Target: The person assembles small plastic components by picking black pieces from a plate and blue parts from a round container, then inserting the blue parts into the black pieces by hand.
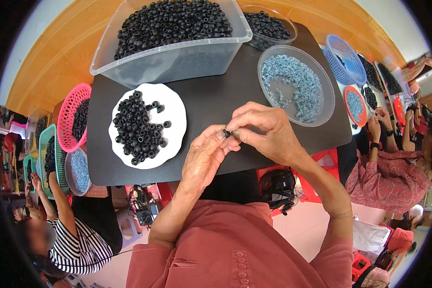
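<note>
Above the table's near edge, my left hand (204, 156) pinches a small black bead-like piece (227, 134) between thumb and finger. The fingertips of my right hand (269, 132) meet it from the other side, closed on something too small to make out. To the left, a white scalloped plate (177, 108) carries a heap of round black pieces (137, 132) with holes in them. On the right stands a clear round tub (327, 108) with many small translucent blue pieces (297, 72), close beyond my right hand.
A large clear bin (177, 65) of black pieces stands at the back of the dark table (211, 103), beside a round clear tub (293, 30) of more. People work on both sides, near a pink basket (65, 122) and a blue basket (335, 72). Dark equipment (279, 187) lies below the table.
</note>
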The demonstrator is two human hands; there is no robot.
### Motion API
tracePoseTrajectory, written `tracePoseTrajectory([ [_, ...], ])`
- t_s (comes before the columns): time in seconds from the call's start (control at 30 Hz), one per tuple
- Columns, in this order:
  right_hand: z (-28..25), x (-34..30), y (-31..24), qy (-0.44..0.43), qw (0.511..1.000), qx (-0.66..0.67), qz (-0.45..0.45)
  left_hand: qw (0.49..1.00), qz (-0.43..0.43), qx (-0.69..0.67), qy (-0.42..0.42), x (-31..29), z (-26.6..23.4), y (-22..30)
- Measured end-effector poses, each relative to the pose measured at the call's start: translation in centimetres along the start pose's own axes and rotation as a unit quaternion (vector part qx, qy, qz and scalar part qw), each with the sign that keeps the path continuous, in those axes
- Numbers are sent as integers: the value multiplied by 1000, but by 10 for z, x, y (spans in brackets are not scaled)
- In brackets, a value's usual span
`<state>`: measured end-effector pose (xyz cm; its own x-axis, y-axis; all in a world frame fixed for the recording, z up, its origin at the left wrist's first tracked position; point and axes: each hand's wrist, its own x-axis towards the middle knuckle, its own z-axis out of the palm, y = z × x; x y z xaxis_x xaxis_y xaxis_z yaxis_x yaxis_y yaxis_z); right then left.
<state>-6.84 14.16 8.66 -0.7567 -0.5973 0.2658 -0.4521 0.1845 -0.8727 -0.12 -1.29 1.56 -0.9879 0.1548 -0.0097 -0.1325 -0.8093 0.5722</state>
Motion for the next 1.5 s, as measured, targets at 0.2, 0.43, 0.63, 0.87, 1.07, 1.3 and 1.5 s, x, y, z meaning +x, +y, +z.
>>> tracePoseTrajectory([
  [0.2,9,0,3,30,998,-19,-50,1000,5,-14,8,-2,-2,-2],
  [0.43,17,-1,1,50,996,-42,-68,999,7,-23,26,-2,-1,-1],
  [0.63,28,12,-3,18,996,77,46,999,-11,-40,14,-14,1,9],
  [0.87,57,75,0,-35,996,-45,-67,996,-39,-70,40,-35,0,13],
  [1.07,88,118,11,-142,937,-229,-223,996,-52,-67,36,-37,1,16],
  [1.3,107,127,14,-199,895,-348,-195,995,-59,-76,7,-38,-6,14],
  [1.5,105,125,13,-176,938,-255,-156,996,-88,-23,14,-36,-5,18],
])
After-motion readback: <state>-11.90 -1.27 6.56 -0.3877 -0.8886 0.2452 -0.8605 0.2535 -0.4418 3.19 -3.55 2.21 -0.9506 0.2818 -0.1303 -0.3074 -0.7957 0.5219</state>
